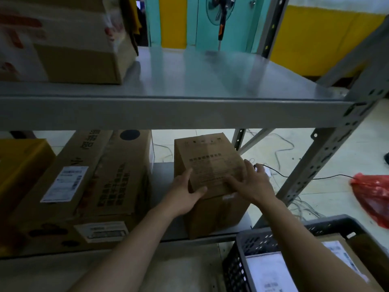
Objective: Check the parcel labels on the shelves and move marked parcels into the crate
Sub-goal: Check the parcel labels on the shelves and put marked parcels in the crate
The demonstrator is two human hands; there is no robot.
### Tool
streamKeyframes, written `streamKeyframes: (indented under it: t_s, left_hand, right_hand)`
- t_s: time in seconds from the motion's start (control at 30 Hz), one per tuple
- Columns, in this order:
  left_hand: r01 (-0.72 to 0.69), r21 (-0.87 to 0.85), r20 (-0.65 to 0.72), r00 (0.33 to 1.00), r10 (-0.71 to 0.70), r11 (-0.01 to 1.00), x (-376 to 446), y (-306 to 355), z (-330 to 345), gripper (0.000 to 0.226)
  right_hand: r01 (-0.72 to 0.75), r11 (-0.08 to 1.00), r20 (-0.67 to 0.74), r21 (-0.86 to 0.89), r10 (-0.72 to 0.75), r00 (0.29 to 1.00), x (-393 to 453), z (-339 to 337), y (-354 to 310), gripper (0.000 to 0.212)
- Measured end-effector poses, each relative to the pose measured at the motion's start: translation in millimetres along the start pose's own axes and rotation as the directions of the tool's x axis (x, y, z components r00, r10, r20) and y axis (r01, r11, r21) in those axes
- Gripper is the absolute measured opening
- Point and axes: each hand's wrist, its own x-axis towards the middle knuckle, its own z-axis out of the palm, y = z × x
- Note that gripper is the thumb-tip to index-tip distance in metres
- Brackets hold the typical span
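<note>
A small brown cardboard parcel [210, 163] with printed text on top stands on the lower metal shelf [162, 178], near its right end. My left hand [185, 194] grips its near left corner, thumb laid across the top. My right hand [250, 184] holds its right side, fingers spread over the top and edge. A dark plastic crate [273, 239] sits at the bottom right and holds labelled parcels [271, 272].
A long carton with white labels [88, 186] lies left of the small parcel, and a yellow box [19, 165] is further left. A large carton [63, 43] stands on the upper shelf [189, 81]. Cables and a red bag [372, 197] lie on the floor right of the rack.
</note>
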Motion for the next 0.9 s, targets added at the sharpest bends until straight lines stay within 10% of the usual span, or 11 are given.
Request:
streamKeyframes:
  t_s: [0.67,0.9]
  left_hand:
    - [0.045,-0.166,0.023,0.999,-0.041,0.985,-8.4,1.0,10.2,0.072]
    - [0.048,-0.340,0.009,0.999,-0.048,0.939,-13.6,-17.9,-11.5,0.059]
  right_hand:
    - [0.067,0.980,-0.019,0.187,-0.065,0.998,-25.4,3.4,4.8,0.094]
    - [0.232,0.954,-0.173,0.188,-0.200,0.964,-47.2,-11.9,-24.1,0.048]
